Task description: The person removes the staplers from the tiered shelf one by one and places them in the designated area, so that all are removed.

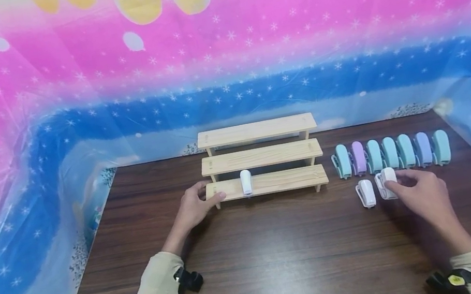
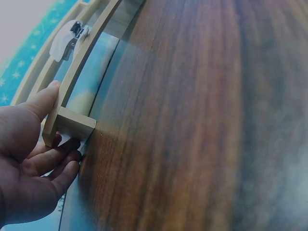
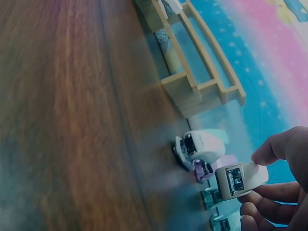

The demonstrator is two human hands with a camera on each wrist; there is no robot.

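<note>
A three-step wooden shelf stands at the back of the table, with one white mini stapler upright on its lowest step. My left hand grips the left end of that step, thumb on top and fingers curled beneath, as the left wrist view shows. On the right, my right hand pinches a second white mini stapler between thumb and fingers, its metal mouth facing away from the palm. Just left of it, a third white mini stapler sits on the table.
Behind the right hand stands a row of several mini staplers, mostly teal, with a purple one and a lavender-blue one. A dark wood-grain table lies under everything. A pink and blue patterned cloth hangs along the back and sides.
</note>
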